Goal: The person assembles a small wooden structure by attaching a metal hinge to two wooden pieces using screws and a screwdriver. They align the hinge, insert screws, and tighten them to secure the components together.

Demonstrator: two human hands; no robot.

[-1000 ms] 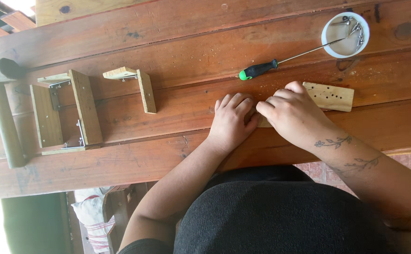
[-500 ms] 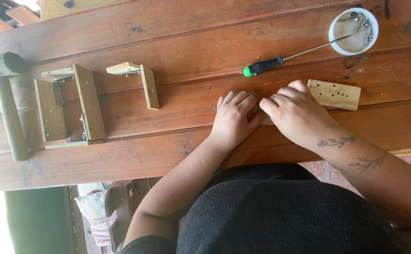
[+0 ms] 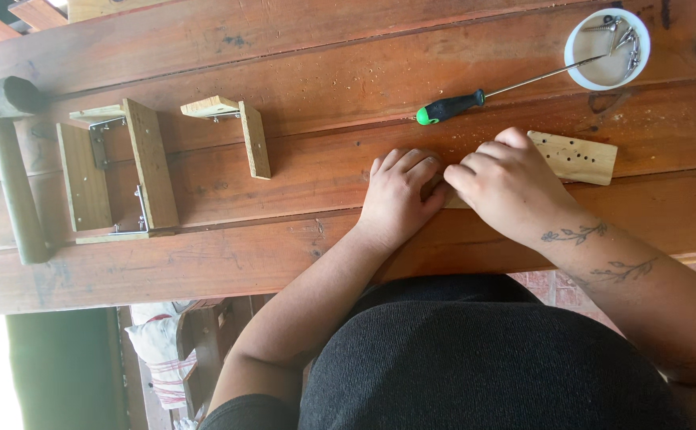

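Wooden drilled block [image 3: 575, 157] lies flat on the plank table [image 3: 204, 263] under the right hand [image 3: 507, 187], fingers curled over its near end, while the left hand [image 3: 399, 195] rests loosely beside it, so firm, even pressure looks wise here.

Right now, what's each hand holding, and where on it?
The right hand covers the near end of the drilled wood strip, pressing it on the table. The left hand rests beside it; its hold cannot be told.
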